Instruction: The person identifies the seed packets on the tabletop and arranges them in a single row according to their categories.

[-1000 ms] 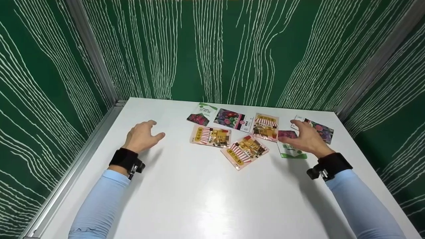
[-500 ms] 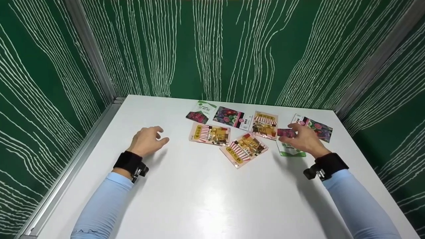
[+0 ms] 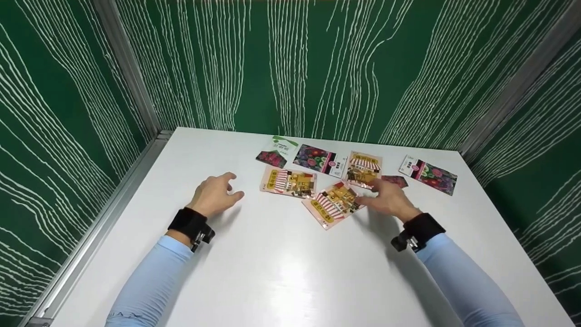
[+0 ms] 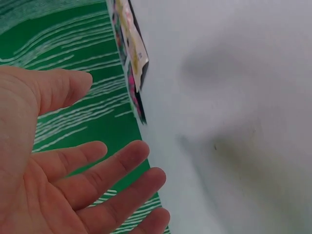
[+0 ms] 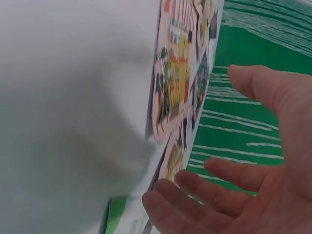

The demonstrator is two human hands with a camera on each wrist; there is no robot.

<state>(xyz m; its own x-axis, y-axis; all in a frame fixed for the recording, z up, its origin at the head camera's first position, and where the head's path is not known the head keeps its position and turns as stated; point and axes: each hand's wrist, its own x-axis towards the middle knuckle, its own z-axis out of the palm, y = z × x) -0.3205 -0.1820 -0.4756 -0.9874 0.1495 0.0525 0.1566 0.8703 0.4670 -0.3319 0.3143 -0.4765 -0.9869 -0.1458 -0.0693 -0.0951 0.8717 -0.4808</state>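
Observation:
My left hand (image 3: 213,194) hovers above the white table, fingers relaxed and apart, left of the packets; its wrist view shows an empty palm. My right hand (image 3: 386,198) hangs over the right end of a tilted pink packet (image 3: 335,204) with a striped awning picture, thumb and fingers spread and holding nothing. Beyond its fingertips lies an upright pink packet (image 3: 364,168). A third pink packet (image 3: 288,182) lies further left, turned sideways. Under and behind the right hand, a green-and-white packet (image 3: 396,180) is mostly hidden; its green corner (image 5: 116,213) shows in the right wrist view.
At the back lie another green-and-white packet (image 3: 277,151) and a flower-picture packet (image 3: 319,160). A second flower packet (image 3: 429,174) lies at the right. Green walls (image 3: 254,68) with white lines enclose the table (image 3: 254,263) on three sides.
My right hand has moved left, from over the green-and-white packet to the tilted pink one. The left hand has drifted right. The packets lie as before.

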